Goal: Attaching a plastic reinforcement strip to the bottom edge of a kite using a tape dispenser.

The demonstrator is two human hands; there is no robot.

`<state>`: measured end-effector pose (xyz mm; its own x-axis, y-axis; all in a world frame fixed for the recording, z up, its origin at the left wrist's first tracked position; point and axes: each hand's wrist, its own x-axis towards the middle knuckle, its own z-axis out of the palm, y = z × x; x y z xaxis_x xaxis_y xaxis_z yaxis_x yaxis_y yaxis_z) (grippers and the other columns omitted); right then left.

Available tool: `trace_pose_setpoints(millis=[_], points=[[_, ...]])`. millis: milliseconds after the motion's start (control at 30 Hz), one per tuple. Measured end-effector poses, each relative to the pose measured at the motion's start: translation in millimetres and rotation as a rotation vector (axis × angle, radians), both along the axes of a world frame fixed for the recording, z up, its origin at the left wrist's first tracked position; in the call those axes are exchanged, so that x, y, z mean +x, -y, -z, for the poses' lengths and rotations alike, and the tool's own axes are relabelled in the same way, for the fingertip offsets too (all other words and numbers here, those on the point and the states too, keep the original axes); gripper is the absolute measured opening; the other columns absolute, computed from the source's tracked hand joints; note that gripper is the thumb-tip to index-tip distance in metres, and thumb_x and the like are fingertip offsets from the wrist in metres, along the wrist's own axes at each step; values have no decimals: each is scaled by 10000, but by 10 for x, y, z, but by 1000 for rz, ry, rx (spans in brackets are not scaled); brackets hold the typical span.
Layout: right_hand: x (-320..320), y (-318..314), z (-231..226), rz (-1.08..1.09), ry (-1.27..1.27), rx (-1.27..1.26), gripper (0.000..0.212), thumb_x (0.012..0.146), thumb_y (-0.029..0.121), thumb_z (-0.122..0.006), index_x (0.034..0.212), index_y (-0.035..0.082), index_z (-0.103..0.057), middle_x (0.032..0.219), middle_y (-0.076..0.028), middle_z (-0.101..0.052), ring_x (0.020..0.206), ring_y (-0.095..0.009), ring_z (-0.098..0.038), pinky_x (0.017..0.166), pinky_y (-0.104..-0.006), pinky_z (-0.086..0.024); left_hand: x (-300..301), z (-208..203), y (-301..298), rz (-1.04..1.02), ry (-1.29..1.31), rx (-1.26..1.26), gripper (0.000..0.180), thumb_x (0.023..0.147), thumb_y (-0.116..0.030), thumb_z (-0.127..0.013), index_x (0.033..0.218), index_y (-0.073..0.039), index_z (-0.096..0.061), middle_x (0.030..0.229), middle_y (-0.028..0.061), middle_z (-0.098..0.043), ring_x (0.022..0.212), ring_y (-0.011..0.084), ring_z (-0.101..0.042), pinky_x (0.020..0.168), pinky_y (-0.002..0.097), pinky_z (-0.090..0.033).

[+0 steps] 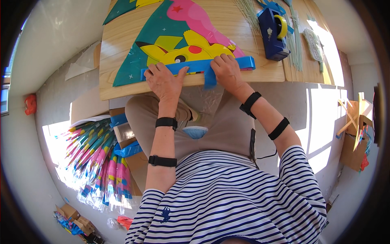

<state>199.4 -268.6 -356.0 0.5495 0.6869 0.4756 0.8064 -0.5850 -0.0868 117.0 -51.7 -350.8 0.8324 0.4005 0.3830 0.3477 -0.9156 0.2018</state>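
A triangular printed kite sheet in green, pink and yellow, with a cartoon figure on it, lies on the wooden table. Along its near edge runs a flat, glossy blue strip. Its left part is under my left hand, whose fingers curl over it with the thumb held apart. Farther right, my right hand closes its bent fingers on the same strip. A loose blue end hangs below the table edge beside that hand. My fingers hide parts of the strip.
A dark blue tape dispenser with yellow tape stands at the back right, by thin pale sticks and a clear plastic box. Another printed sheet lies far left. Many rolled kites in clear plastic lean beside cartons on my left.
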Motion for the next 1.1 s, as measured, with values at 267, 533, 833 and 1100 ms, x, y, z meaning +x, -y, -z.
trace_pose_setpoints(millis=[267,533,833,1100], points=[[-41,11,-11,-5,20,66,75,717,47,-661,787,49,-633,864,-86,-588,877,-277,-601,772,-394,-490,-56,33,-161,61,32,1,516,768,-409,-863,1017,-3,-663,1112,191,-600,1118,421,-547,975,492,-455],[-40,14,23,22,9,101,61,717,51,-663,771,52,-634,862,-83,-597,873,-275,-611,773,-394,-501,-203,-156,421,241,-98,-712,232,833,-124,-795,991,-3,-677,772,57,-633,679,205,-617,628,365,-496],[-55,14,18,55,-5,136,56,721,58,-664,772,65,-641,861,-79,-606,874,-274,-623,776,-398,-510,-47,-49,579,83,-355,-1874,131,910,-117,-763,893,-81,-639,605,-15,-531,430,73,-410,419,260,-298],[-50,54,34,70,-39,219,114,742,61,-659,855,69,-645,861,-80,-615,867,-280,-636,765,-396,-524,-140,-203,490,56,-338,-2528,209,993,-135,-681,825,-125,-557,590,-32,-448,471,93,-357,516,263,-306]])
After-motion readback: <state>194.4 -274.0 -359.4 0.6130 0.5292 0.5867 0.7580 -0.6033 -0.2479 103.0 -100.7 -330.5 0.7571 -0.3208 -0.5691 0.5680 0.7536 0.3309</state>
